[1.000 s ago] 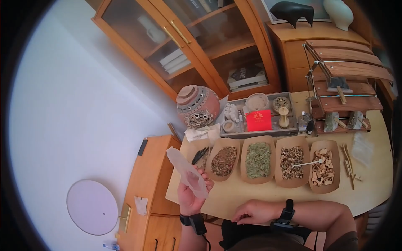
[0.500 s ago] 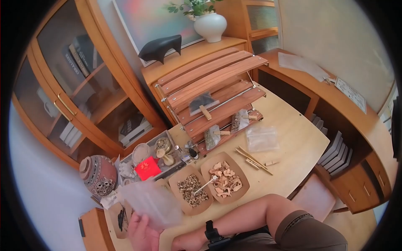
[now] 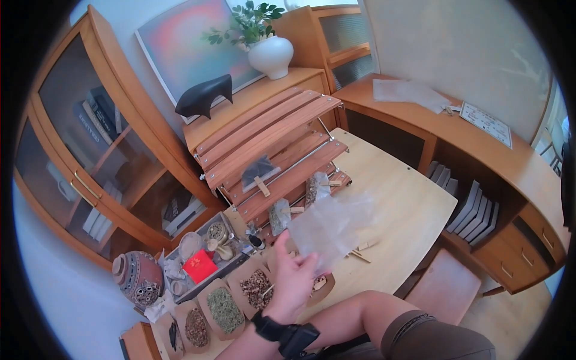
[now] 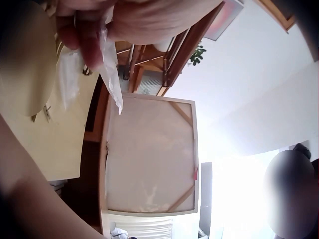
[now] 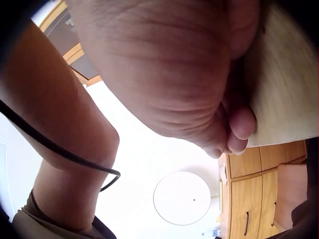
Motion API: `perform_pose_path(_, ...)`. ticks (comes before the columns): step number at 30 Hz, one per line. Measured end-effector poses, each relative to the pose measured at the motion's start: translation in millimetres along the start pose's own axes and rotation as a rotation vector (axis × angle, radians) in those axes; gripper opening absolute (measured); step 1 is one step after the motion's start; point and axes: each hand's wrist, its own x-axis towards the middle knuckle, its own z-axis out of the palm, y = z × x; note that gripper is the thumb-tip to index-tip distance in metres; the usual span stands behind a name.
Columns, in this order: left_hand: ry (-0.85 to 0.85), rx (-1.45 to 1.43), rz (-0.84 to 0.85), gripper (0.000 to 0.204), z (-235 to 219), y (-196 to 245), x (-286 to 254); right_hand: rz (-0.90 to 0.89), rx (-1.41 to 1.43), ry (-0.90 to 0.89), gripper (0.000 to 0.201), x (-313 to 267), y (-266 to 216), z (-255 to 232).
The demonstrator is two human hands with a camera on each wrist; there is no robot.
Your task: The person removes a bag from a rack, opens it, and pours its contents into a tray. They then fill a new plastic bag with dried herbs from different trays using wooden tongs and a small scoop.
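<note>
My left hand (image 3: pixel 293 279) pinches a translucent plastic bag (image 3: pixel 318 234) between thumb and fingers, above the right-hand paper trays. In the left wrist view the same hand (image 4: pixel 124 22) hangs over the table with the bag (image 4: pixel 110 82) drooping from its fingers. Another clear bag (image 4: pixel 69 82) lies flat on the tabletop. In the head view the left forearm hides my right hand. The right wrist view shows the right hand (image 5: pixel 164 69) near the table edge, fingers loosely curled, with nothing visible in them.
Paper trays hold green herb (image 3: pixel 225 309), brown pieces (image 3: pixel 196 329) and mixed bits (image 3: pixel 256 288). Behind stand a wooden slatted rack (image 3: pixel 270 150) with clipped bags, a grey tray (image 3: pixel 225 264) with a red packet (image 3: pixel 200 266), and a clay pot (image 3: pixel 138 279).
The view has swung right. My left hand has moved right with its bag, from beside the leftmost tray to over the right-hand trays, near the bags on the table. The right hand has gone behind the left forearm.
</note>
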Motion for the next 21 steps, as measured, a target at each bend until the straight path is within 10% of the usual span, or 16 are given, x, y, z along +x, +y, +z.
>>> perform_pose_path(9, -0.335, 0.031, -0.176, 0.081, 51, -39, 14, 0.069, -0.010, 0.078, 0.021, -31, -8, -30)
perform_pose_path(15, -0.504, 0.660, 0.153, 0.050, 45, -29, -1, 0.115, 0.023, 0.098, 0.021, -46, -7, -34)
perform_pose_path(17, -0.450, 0.878, 0.583, 0.042, 46, -37, -6, 0.124, 0.050, 0.052, 0.021, -41, -6, -26)
perform_pose_path(21, -0.422, 0.790, 0.604, 0.036, 44, -27, -38, 0.070, 0.139, -0.168, 0.021, 11, -4, 17)
